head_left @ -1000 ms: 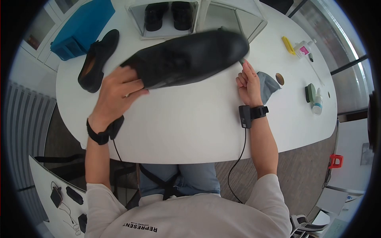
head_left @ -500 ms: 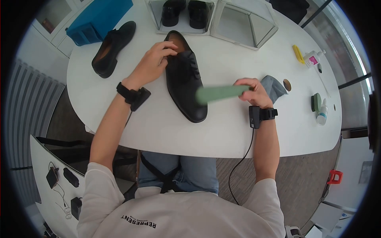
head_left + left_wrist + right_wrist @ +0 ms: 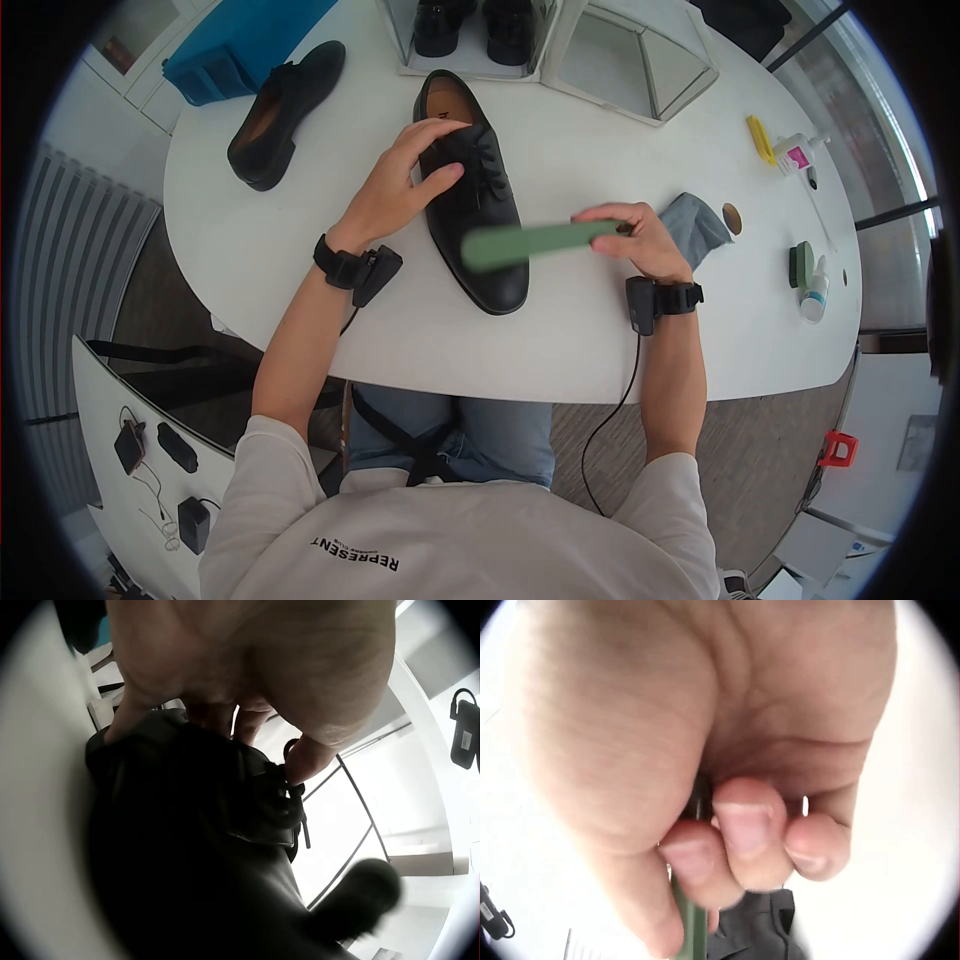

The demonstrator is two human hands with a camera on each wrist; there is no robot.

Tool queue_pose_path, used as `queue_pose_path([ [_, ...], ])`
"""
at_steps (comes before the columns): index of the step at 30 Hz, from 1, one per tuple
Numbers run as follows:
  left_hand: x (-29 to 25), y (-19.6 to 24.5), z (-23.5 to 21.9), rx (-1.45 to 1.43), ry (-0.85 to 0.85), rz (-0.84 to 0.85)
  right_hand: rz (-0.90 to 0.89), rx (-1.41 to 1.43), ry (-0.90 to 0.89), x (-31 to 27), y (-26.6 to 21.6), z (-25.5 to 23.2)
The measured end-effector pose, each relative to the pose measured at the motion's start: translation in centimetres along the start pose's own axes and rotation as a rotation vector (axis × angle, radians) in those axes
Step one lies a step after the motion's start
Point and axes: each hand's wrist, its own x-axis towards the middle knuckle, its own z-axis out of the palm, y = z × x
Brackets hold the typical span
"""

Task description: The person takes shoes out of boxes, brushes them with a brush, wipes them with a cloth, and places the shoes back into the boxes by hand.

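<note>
A black lace-up shoe (image 3: 500, 285) lies upright on the white table, its toe toward me. My left hand (image 3: 392, 197) holds it around the laces and tongue; in the left wrist view the fingers (image 3: 216, 718) reach over the shoe's upper and the thumb (image 3: 309, 759) bends at the laces. My right hand (image 3: 643, 243) grips one end of a long green-handled brush (image 3: 540, 243), blurred, lying across above the toe. Dark bristles show under the brush head (image 3: 369, 894) in the left wrist view. The fingers curl around its green handle (image 3: 692, 922) in the right wrist view.
The matching shoe (image 3: 285, 115) stands at the left beside a blue bag (image 3: 240, 50). An open clear-walled box (image 3: 465, 72) with black shoes is at the back. A grey cloth (image 3: 692, 230), small brush (image 3: 800, 265), bottles (image 3: 815, 297) and a yellow item (image 3: 760, 140) lie rightward.
The shoe has come down from the air onto the table. My left hand has shifted from the shoe's opening onto its laces, and the brush has swung in leftward over the toe.
</note>
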Motion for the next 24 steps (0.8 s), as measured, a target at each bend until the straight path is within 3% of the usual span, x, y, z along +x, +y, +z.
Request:
queue_pose_path([
  [4, -0.1, -0.3, 0.0, -0.007, 0.013, -0.009, -0.002, -0.037, 0.001, 0.1, 0.1, -0.4],
  [7, -0.4, -0.3, -0.1, -0.049, 0.017, -0.027, 0.008, -0.028, -0.148, 0.0, 0.3, -0.3],
  [9, -0.4, -0.1, -0.3, -0.096, 0.022, -0.055, -0.023, 0.046, 0.047, 0.5, 0.6, 0.3],
  [10, -0.5, -0.3, -0.4, -0.097, 0.023, -0.057, -0.02, 0.046, 0.045, 0.4, 0.6, 0.2],
  [12, -0.5, -0.6, -0.4, -0.06, 0.027, -0.048, 0.041, -0.015, -0.269, 0.1, 0.2, -0.1],
  [14, -0.6, -0.7, -0.3, -0.075, 0.023, -0.052, 0.015, -0.076, -0.25, 0.2, 0.0, 0.7],
  [16, -0.5, -0.6, -0.4, -0.083, 0.015, -0.038, 0.036, 0.04, 0.065, 0.5, -0.2, 1.2],
  [18, -0.5, -0.7, -0.2, -0.043, 0.027, -0.016, -0.046, 0.03, 0.015, 0.4, 0.6, 0.1],
  [20, -0.6, -1.2, -0.2, -0.064, 0.032, -0.021, 0.055, -0.063, -0.286, -0.1, 0.2, -0.6],
  [21, -0.6, -1.4, -0.2, -0.08, 0.041, -0.026, 0.056, -0.058, -0.282, -0.1, 0.4, -0.4],
  [23, -0.6, -1.5, -0.2, -0.095, 0.031, -0.025, 0.0, 0.041, 0.008, 0.2, 0.7, 0.3],
  [24, -0.7, -1.5, -0.3, -0.113, 0.028, -0.023, -0.001, 0.043, 0.01, 0.2, 1.0, 0.1],
])
